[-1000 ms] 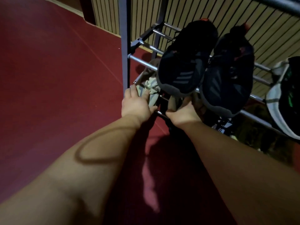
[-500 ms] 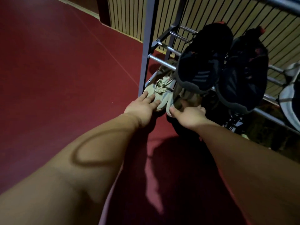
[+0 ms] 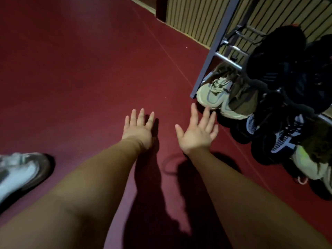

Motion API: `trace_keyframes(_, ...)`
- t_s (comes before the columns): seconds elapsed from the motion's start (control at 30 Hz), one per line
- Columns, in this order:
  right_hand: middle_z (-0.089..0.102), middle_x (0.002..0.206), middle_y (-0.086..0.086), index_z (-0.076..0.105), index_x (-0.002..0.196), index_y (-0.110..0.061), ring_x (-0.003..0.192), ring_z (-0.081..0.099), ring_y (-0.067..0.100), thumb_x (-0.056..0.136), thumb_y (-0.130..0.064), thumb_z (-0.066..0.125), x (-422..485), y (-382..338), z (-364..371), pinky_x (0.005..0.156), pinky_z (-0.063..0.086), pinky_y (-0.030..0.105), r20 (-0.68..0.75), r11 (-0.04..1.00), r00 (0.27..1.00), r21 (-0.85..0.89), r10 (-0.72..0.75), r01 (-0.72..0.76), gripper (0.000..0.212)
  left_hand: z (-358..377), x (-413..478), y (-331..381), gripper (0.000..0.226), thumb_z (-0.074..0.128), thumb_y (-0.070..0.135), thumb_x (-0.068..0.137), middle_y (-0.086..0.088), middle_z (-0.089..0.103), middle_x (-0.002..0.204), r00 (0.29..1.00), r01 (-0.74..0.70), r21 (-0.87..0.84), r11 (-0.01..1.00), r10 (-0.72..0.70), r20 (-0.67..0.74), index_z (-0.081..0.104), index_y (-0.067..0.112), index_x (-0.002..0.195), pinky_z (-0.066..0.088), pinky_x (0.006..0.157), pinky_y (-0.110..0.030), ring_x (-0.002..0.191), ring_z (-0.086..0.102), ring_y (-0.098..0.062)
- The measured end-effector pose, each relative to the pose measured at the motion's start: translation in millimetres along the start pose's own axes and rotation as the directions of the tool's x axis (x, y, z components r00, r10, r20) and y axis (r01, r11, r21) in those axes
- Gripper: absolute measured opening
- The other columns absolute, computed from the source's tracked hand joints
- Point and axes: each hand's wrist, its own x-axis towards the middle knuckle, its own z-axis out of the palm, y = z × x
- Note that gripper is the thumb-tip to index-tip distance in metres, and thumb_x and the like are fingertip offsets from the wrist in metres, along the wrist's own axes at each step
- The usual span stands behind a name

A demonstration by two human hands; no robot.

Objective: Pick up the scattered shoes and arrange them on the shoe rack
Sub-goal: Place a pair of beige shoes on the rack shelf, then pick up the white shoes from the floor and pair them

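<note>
**Both hands empty beside the shoe rack**

The left hand (image 3: 138, 128) and the right hand (image 3: 197, 132) are stretched out above the red floor (image 3: 80, 69), and neither holds anything. The left hand's fingers are straight and close together. The right hand's fingers are spread wide, their tips just short of the toes of a pair of pale sneakers (image 3: 213, 92).

That pair sits at the bottom of the shoe rack (image 3: 213, 51), at its left end, right beside the grey upright post, toes pointing out toward the person. On a rail above them rest two black shoes (image 3: 276, 56). Further right along the bottom are black and white trainers (image 3: 280, 137) and more shoes too dim to make out.

Well apart from the rack, at the near left edge, a white and brown shoe (image 3: 19, 173) lies on the floor. A slatted wall (image 3: 194, 15) stands behind the rack.
</note>
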Motion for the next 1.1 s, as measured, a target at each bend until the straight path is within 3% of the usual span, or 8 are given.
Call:
trace_keyframes(0.2, -0.018, 0.157, 0.008, -0.007, 0.150, -0.033, 0.144, -0.018, 0.030, 0.091, -0.056, 0.041, -23.7, -34.8, 25.5, 0.114, -0.002, 0.051, 0.223, 0.996, 0.973, -0.046, -0.063, 0.075, 0.080, 11.6, -29.4, -50.6, 0.086, 0.041, 0.055, 0.093, -0.008, -0.023, 0.156, 0.994, 0.104, 0.016, 0.994, -0.105, 0.043, -0.019, 0.027, 0.147, -0.008, 0.116, -0.051, 0.142, -0.022, -0.033)
trace_keyframes(0.37, -0.017, 0.157, 0.009, -0.008, 0.150, -0.032, 0.144, -0.017, 0.031, 0.091, -0.057, 0.041, -42.4, -53.5, 46.7, 0.115, -0.001, 0.052, 0.308, 0.982, 0.942, -0.093, -0.131, 0.167, 0.081, 28.1, -54.9, -95.6, 0.090, 0.044, 0.057, 0.090, -0.009, -0.024, 0.155, 0.975, 0.196, 0.062, 0.979, -0.201, 0.090, -0.020, 0.031, 0.147, -0.011, 0.110, -0.062, 0.140, -0.026, -0.037)
trace_keyframes(0.57, -0.016, 0.158, 0.009, -0.005, 0.150, -0.031, 0.144, -0.018, 0.032, 0.091, -0.055, 0.044, -64.9, -98.5, 66.7, 0.114, -0.002, 0.053, 0.389, 0.954, 0.888, -0.067, -0.244, 0.292, 0.081, 42.7, -86.8, -160.5, 0.098, 0.048, 0.063, 0.085, -0.013, -0.024, 0.155, 0.894, 0.433, 0.063, 0.899, -0.437, 0.095, -0.022, 0.031, 0.146, -0.013, 0.108, -0.062, 0.138, -0.026, -0.043)
trace_keyframes(0.67, -0.017, 0.158, 0.008, -0.005, 0.150, -0.031, 0.144, -0.018, 0.031, 0.091, -0.055, 0.043, -74.6, -120.4, 75.9, 0.115, -0.003, 0.052, 0.421, 0.929, 0.854, -0.066, -0.306, 0.365, 0.080, 43.3, -104.0, -185.5, 0.092, 0.040, 0.060, 0.089, -0.019, -0.023, 0.153, 0.834, 0.540, 0.181, 0.822, -0.551, 0.011, -0.022, 0.026, 0.147, -0.015, 0.110, -0.058, 0.137, -0.024, -0.047)
trace_keyframes(0.77, -0.018, 0.157, 0.008, -0.006, 0.150, -0.030, 0.144, -0.019, 0.030, 0.092, -0.055, 0.042, -80.7, -134.3, 83.4, 0.115, -0.004, 0.052, 0.448, 0.906, 0.824, -0.068, -0.347, 0.418, 0.079, 38.8, -114.8, -201.2, 0.080, 0.033, 0.050, 0.095, -0.017, -0.019, 0.155, 0.843, 0.513, 0.324, 0.795, -0.537, -0.019, -0.024, 0.027, 0.145, -0.017, 0.104, -0.064, 0.139, -0.023, -0.044)
trace_keyframes(0.9, -0.018, 0.158, 0.008, -0.005, 0.151, -0.030, 0.144, -0.018, 0.030, 0.093, -0.055, 0.041, -84.6, -137.7, 88.3, 0.115, -0.004, 0.052, 0.466, 0.897, 0.810, -0.073, -0.356, 0.436, 0.078, 36.6, -115.0, -207.9, 0.100, 0.056, 0.045, 0.087, -0.018, 0.005, 0.156, 0.842, 0.478, 0.336, 0.811, -0.532, 0.086, -0.021, 0.026, 0.147, 0.002, 0.113, -0.060, 0.143, 0.000, -0.042)
trace_keyframes(0.97, -0.017, 0.158, 0.008, -0.005, 0.151, -0.030, 0.144, -0.017, 0.030, 0.093, -0.055, 0.041, -85.0, -135.7, 89.1, 0.115, -0.004, 0.051, 0.466, 0.901, 0.813, -0.073, -0.349, 0.428, 0.077, 36.0, -110.8, -210.4, 0.085, 0.049, 0.037, 0.093, -0.019, 0.022, 0.151, 0.867, 0.436, 0.350, 0.829, -0.491, 0.083, -0.012, 0.024, 0.150, 0.009, 0.115, -0.055, 0.139, 0.017, -0.040)
trace_keyframes(1.1, -0.015, 0.158, 0.008, -0.003, 0.151, -0.030, 0.145, -0.016, 0.029, 0.093, -0.054, 0.040, -80.8, -123.6, 86.3, 0.115, -0.003, 0.051, 0.441, 0.912, 0.832, -0.068, -0.335, 0.404, 0.076, 29.5, -104.6, -213.8, 0.062, 0.041, 0.026, 0.095, -0.018, 0.035, 0.144, 0.898, 0.383, 0.371, 0.846, -0.435, 0.065, 0.013, 0.018, 0.150, 0.011, 0.116, -0.049, 0.134, 0.031, -0.036)
